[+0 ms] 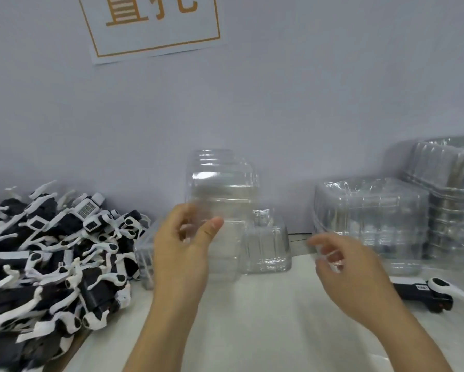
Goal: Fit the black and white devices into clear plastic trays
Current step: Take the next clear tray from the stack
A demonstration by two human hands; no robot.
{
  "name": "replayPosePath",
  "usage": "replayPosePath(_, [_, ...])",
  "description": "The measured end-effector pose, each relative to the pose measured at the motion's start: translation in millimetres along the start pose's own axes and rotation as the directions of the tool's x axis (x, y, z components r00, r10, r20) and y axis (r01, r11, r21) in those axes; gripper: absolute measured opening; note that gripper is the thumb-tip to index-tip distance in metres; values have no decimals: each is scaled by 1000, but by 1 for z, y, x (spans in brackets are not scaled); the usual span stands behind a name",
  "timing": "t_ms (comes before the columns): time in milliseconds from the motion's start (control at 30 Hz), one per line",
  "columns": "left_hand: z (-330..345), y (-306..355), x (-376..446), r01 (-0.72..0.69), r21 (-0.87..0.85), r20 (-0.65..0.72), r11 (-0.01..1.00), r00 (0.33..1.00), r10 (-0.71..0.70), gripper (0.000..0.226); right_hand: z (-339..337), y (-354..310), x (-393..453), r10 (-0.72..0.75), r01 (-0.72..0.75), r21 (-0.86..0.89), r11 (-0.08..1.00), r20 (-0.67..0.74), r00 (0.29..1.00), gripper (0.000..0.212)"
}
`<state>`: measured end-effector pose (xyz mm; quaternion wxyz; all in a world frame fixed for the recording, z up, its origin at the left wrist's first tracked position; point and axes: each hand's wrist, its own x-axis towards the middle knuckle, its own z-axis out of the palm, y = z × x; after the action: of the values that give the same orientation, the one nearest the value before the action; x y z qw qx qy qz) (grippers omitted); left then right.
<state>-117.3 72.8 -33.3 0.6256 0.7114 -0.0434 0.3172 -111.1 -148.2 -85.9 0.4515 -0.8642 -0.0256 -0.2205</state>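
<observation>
A: The left hand [184, 247] — what is it doing?

B: It holds a clear plastic tray [221, 200] upright above the desk [265, 318], thumb curled across the near face and fingers wrapped behind the left edge. The tray stands tall in the middle of the scene, its top rising against the wall [306, 89].

A: And the right hand [343, 267]?

B: It hangs in the air to the right, fingers loosely curled and blurred. I see nothing between them, and it is apart from the held tray.

A: Where are the devices?

B: A big heap of black and white devices [56, 253] covers the left side of the desk, from the near edge back to the wall. One single device [432, 292] lies on the right, near the right hand's wrist, black body to the left and white part to the right.

A: Other trays?

B: A smaller clear tray [268, 245] sits on the desk just behind and right of the held one. Stacks of clear trays [370, 218] stand on the far right against the wall, with a taller stack [450, 183] beyond them.

A: Anything on the wall?

B: A white paper sign [150, 25] with an orange border and orange characters, top left, partly cut off.
</observation>
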Motion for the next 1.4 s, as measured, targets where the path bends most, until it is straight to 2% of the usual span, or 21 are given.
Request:
replayPosePath(100, [-10, -14, -20, 60, -108, -43, 992, 997, -65, 7, 15, -21, -4, -66, 47, 245, 968, 69, 995, 37])
replayPosePath(300, [-27, -25, -33, 68, -143, 81, 987, 995, -57, 23, 50, -64, -20, -238, 89, 516, 852, 231, 944, 15])
replayPosePath(367, [-32, -30, -35, 72, -108, 101, 992, 993, -61, 12, 61, -70, -23, -244, 93, 538, 838, 218, 945, 11])
replayPosePath(467, [-35, -37, -31, 117, -99, 73, 988, 991, -110, 4, 72, -73, -26, -191, 52, 569, 820, 186, 964, 16])
replayPosePath(600, [-33, -39, -25, 161, -108, 79, 981, 985, -153, 4, 73, -72, -25, -98, -43, 635, 771, 184, 978, 12])
replayPosePath(867, [-29, -44, -23, 214, -84, 39, 973, 977, -212, 5, 70, -71, -25, -29, -96, 635, 766, 183, 983, 15])
replayPosePath(1167, [-33, -41, -19, 132, -14, 23, 991, 991, -131, 4, 67, -68, -22, -17, -98, 656, 748, 167, 986, 19])
replayPosePath(1300, [-31, -41, -20, 108, 12, 8, 994, 994, -109, 5, 67, -67, -23, -33, -83, 644, 761, 166, 986, 13])
replayPosePath(1400, [-31, -39, -22, 89, 44, 83, 995, 992, -92, 12, 66, -67, -23, -46, -84, 619, 780, 191, 980, 9])
